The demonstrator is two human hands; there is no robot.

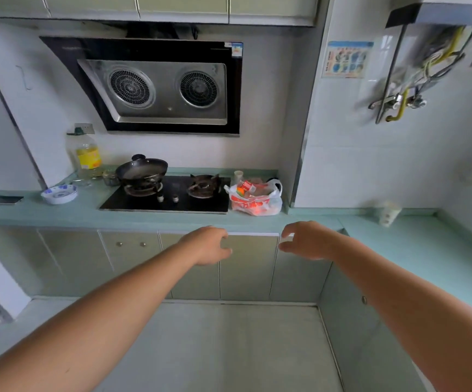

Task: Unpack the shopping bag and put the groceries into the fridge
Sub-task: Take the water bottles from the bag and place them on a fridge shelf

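- Head view: both bare arms stretched forward, hands in the air in front of the lower cabinet doors (249,267), below the counter edge.
- Left hand (209,246): fingers loosely curled, thumb apart from them, holding nothing, touching nothing.
- Right hand (307,240): same pose, fingers relaxed and spread from thumb, holding nothing. The 2 hands are near each other, not touching.
- Shopping bag (256,199): white plastic with red print, sits on the teal countertop (59,215) just right of the gas hob (166,198), near the wall corner. Mouth open, packaged goods show inside, red and orange; can't tell items. Bag is beyond both hands, apart from them.
- Hob: black, 2 burners; dark wok (141,169) on the left burner, right burner bare.
- Oil bottle (87,155), yellow label, at the back left of the hob.
- Blue-and-white bowl (59,193) on the counter left of the hob; a dark flat object (5,200) further left.
- Range hood (161,86) with 2 round grilles above the hob.
- Paper cup (388,213) on the right counter run, blurred.
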